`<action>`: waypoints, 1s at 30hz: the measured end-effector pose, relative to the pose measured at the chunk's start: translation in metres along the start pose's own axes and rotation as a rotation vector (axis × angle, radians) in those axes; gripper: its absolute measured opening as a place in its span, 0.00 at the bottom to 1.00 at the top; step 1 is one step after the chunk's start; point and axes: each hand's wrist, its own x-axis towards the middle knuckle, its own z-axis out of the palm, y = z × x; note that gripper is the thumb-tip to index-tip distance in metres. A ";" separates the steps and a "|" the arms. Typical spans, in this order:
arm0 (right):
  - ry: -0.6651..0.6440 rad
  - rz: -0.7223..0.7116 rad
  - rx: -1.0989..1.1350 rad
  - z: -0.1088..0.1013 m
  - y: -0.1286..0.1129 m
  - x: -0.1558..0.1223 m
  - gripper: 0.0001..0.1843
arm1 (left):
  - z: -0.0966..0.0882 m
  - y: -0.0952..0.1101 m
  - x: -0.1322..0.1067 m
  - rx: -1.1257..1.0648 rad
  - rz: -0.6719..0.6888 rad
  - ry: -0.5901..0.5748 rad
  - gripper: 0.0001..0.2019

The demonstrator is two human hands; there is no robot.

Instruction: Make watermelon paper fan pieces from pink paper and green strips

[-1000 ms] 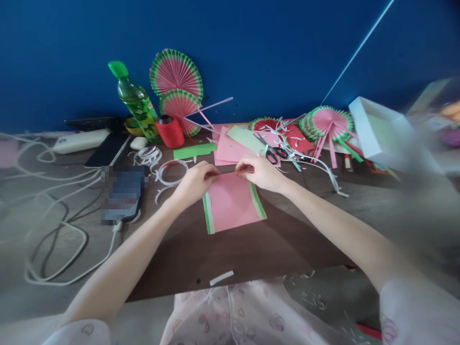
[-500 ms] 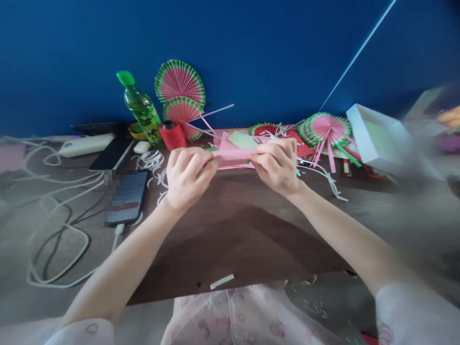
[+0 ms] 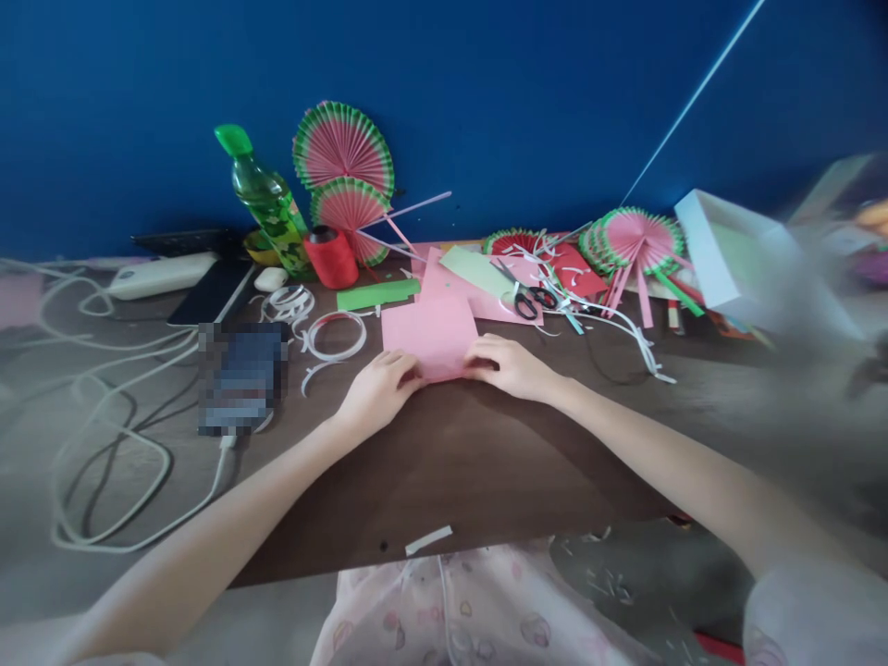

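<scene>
A sheet of pink paper (image 3: 431, 331) lies low over the table, its near edge pinched at both corners. My left hand (image 3: 386, 387) is closed on the near left corner, and my right hand (image 3: 510, 365) is closed on the near right one. Behind the sheet are more pink paper (image 3: 454, 287), a pale green sheet (image 3: 475, 269) and black-handled scissors (image 3: 533, 300). A green paper strip (image 3: 378, 294) lies just beyond the sheet's left side. The tips of my fingers are partly hidden at the paper's edge.
Pleated paper fans (image 3: 343, 148) lean on the blue wall, with more fans (image 3: 635, 242) at right. A green bottle (image 3: 267, 203), a red tape roll (image 3: 331, 259), a phone (image 3: 242, 379) and cables (image 3: 166, 462) stand or lie left. A white box (image 3: 725, 254) is at right.
Both hands have come down and nearer to me with the pink paper. Its face now shows broadly, where before it was a narrow raised band. The scissors and green strip are uncovered.
</scene>
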 end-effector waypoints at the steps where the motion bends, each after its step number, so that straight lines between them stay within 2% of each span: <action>1: -0.004 0.033 0.044 -0.001 0.000 0.001 0.05 | -0.001 -0.002 0.002 -0.064 -0.021 -0.020 0.04; 5: -0.061 0.114 0.131 -0.004 0.001 0.008 0.06 | -0.004 -0.008 0.007 -0.206 -0.035 -0.093 0.05; 10: -0.075 0.241 0.156 -0.004 0.004 0.015 0.01 | -0.009 -0.014 0.013 -0.260 -0.033 -0.191 0.08; 14: -0.095 0.292 0.168 -0.004 0.005 0.019 0.03 | -0.013 -0.022 0.017 -0.289 -0.006 -0.259 0.09; 22: -0.153 0.345 0.183 -0.006 0.008 0.023 0.03 | -0.010 -0.036 0.027 -0.315 0.081 -0.246 0.09; 30: -0.197 0.358 0.260 -0.006 0.016 0.024 0.02 | -0.012 -0.039 0.028 -0.339 0.077 -0.271 0.08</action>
